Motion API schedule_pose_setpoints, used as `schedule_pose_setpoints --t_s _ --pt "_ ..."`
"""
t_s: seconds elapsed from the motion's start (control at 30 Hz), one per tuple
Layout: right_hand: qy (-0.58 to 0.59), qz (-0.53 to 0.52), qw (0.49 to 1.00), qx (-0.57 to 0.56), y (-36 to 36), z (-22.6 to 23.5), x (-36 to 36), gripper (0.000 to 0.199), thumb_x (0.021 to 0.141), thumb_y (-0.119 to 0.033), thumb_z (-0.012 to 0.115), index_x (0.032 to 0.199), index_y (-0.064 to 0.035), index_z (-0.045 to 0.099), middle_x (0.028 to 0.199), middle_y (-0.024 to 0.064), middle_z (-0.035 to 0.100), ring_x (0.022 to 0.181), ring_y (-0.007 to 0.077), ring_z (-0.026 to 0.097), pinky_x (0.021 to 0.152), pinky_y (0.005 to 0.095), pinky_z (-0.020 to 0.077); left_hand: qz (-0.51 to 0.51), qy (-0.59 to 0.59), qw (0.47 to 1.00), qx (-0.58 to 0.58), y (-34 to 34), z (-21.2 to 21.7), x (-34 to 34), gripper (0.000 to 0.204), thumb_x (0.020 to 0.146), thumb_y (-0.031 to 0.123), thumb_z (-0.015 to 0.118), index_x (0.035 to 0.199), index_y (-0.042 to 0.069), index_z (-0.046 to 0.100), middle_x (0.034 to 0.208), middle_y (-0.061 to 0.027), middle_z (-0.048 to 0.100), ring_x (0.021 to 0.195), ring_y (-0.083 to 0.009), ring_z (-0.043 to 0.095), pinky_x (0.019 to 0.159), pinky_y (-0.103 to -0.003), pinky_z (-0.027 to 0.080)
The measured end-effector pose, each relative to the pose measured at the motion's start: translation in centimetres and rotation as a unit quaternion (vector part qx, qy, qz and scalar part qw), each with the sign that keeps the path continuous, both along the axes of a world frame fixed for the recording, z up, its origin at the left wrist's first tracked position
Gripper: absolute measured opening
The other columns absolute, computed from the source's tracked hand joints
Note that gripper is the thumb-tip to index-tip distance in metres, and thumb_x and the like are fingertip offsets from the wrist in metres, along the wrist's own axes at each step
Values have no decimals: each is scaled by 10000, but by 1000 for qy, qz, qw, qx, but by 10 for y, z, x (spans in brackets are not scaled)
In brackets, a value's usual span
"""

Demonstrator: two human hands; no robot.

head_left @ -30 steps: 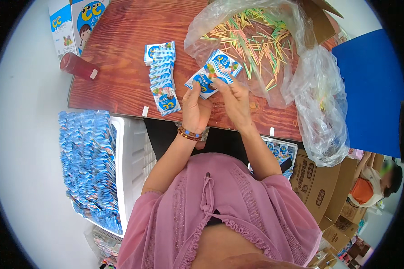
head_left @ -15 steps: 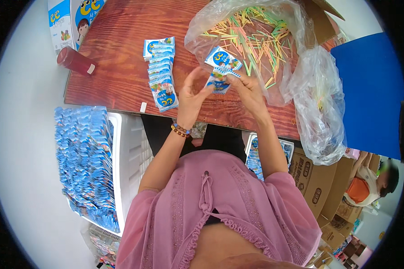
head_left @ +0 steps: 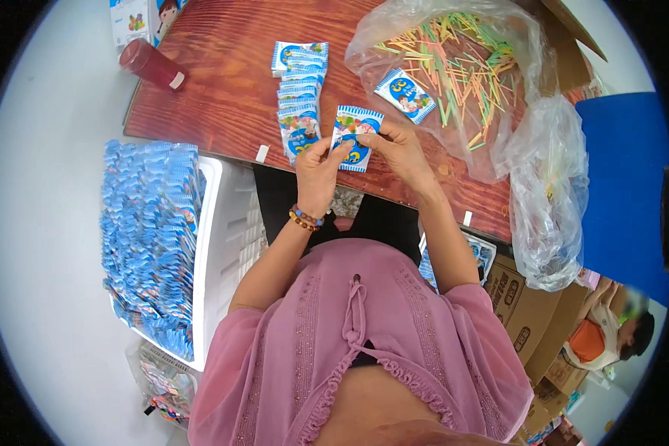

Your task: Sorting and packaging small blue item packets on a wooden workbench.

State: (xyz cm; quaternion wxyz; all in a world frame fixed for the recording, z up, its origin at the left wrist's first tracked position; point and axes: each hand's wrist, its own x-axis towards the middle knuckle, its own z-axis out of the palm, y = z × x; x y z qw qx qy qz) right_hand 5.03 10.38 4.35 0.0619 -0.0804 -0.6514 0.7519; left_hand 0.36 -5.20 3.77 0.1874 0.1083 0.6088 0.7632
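Observation:
Between my two hands is a small blue-and-white packet (head_left: 357, 123), held above the table's near edge. My left hand (head_left: 318, 175) pinches its left side, and my right hand (head_left: 407, 156) pinches its right side with the thumb on the front. Just left of it, a row of overlapping packets (head_left: 299, 89) of the same kind lies on the table. Another single packet (head_left: 405, 96) rests beyond my right hand, at the edge of a clear plastic bag (head_left: 364, 44). Inside that open bag are many thin coloured sticks (head_left: 461, 67).
Left of the wooden table (head_left: 223, 67), a white crate (head_left: 209, 223) is packed with blue packets (head_left: 152, 238). A red bottle (head_left: 152, 65) lies at the table's left. Crumpled plastic (head_left: 548, 208) hangs over the right edge beside a blue panel (head_left: 624, 171). Another person (head_left: 602, 334) is at the far right.
The packet in my hands has come nearer and left, away from the single packet by the bag, and now faces up more flatly. My left fingers have closed on it. The whole view has shifted slightly.

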Motion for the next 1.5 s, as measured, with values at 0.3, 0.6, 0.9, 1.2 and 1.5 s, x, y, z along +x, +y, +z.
schedule_pose_setpoints --t_s 0.3,0.6,0.9,1.2,1.5 --pt "-58 10 941 334 -40 -11 -51 266 836 -314 629 878 -55 671 795 122 655 745 300 630 636 391 463 169 339 868 -321 -51 -29 -7 479 815 173 692 1246 42 533 1146 -119 533 1083 -279 476 924 -373 359" --pt "5 -182 901 394 4 -12 -33 169 833 -215 644 888 -55 641 815 98 641 745 214 617 683 314 472 134 347 815 -444 -47 -45 -3 565 837 295 651 1345 114 481 1296 -65 465 1207 -254 382 967 -459 212" --pt "-83 -242 755 603 103 -14 -7 411 744 -321 709 1004 -16 618 1000 167 603 952 322 577 818 396 454 125 346 794 -484 -44 -42 -12 552 853 347 628 1350 153 486 1301 -25 471 1210 -240 374 958 -483 193" --pt "-66 -298 802 514 113 -28 -10 201 804 -236 657 902 -60 674 831 113 684 709 257 632 667 362 471 133 325 818 -455 -47 -45 -5 639 850 336 648 1387 92 403 1276 -78 472 1224 -249 369 999 -502 162" --pt "87 -312 747 581 120 -19 -2 152 884 -158 578 914 -61 690 915 77 687 803 207 640 708 301 465 152 349 825 -417 -44 -38 -1 611 845 260 662 1369 71 410 1293 -101 462 1251 -267 346 1022 -498 167"
